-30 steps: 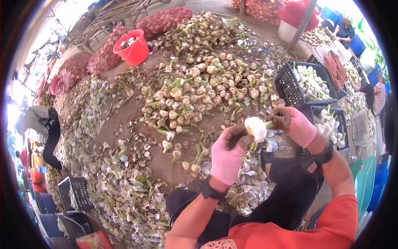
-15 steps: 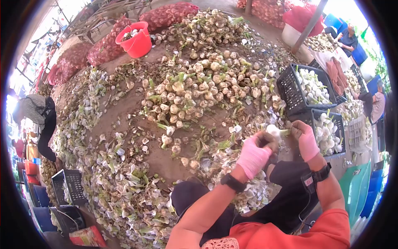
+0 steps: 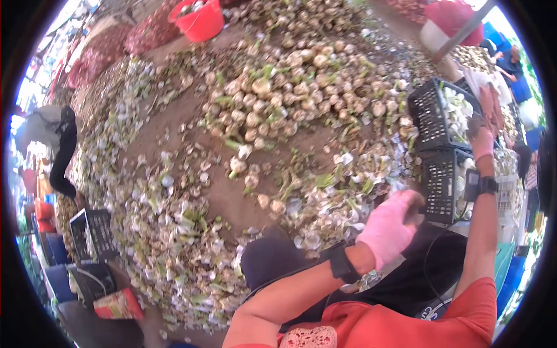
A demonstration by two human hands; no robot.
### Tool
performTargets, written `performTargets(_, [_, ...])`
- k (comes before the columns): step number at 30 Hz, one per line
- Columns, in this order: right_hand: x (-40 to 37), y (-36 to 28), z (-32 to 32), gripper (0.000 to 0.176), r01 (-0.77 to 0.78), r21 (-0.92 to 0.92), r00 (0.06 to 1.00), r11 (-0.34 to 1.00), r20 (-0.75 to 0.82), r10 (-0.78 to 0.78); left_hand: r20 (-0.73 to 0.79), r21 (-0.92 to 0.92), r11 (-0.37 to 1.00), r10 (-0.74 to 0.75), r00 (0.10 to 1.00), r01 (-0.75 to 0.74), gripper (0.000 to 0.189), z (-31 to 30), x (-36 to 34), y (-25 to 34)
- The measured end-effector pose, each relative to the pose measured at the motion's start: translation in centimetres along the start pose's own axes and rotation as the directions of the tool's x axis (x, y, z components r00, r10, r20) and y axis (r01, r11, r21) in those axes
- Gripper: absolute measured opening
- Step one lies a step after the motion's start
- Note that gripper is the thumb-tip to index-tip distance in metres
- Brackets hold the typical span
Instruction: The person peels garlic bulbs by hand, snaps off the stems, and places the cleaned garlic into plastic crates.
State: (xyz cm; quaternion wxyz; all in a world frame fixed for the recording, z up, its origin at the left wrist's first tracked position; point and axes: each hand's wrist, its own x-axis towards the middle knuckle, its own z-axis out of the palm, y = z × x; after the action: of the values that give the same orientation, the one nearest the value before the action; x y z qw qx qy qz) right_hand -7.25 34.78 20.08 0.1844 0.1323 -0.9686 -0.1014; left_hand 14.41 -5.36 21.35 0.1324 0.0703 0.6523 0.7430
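Observation:
My left hand (image 3: 391, 227), in a pink glove with bare fingertips, is above my lap with its fingers curled in. Whatever lies inside them is hidden and blurred. My right hand (image 3: 480, 138), gloved alike, reaches out to the right edge of the upper black crate (image 3: 428, 119). White peeled garlic bulbs (image 3: 457, 110) fill that crate. The right fingers are smeared and partly hidden, so I cannot see whether they hold a bulb. My right forearm passes over the lower black crate (image 3: 438, 188), which also has white garlic in it.
A heap of untrimmed garlic (image 3: 301, 87) lies ahead on the ground. Loose skins and leaves (image 3: 191, 249) spread across the left and front. A red bucket (image 3: 200, 23) and mesh sacks (image 3: 148, 35) stand behind. Another person (image 3: 49, 139) bends at the far left; a metal post (image 3: 464, 32) slants at the right.
My right hand has moved up and right from beside the left hand to the upper crate. The garlic bulb between my hands no longer shows there. My left hand has shifted right and down; the view has tilted.

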Motion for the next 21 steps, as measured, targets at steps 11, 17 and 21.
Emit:
performTargets(11, [-9.0, -47.8, 6.1, 0.048, 0.125, 0.665, 0.612, 0.736, 0.532, -0.585, -0.125, 0.281, 0.951, 0.168, 0.978, -0.127, 0.030, -5.0, -4.1, -0.3])
performTargets(17, [-11.7, -54.0, 11.5, 0.028, 0.461, 0.351, 0.601, 0.815, 0.552, -0.578, -0.175, 0.311, 0.949, 0.106, 0.979, -0.047, 0.030, -8.0, -4.9, -1.1])
performTargets(21, [-10.3, -51.2, 9.9, 0.036, 0.201, 0.574, 0.387, 0.794, 0.698, -0.603, -0.211, 0.368, 0.929, 0.120, 0.970, -0.035, 0.029, -9.6, -5.0, -1.0])
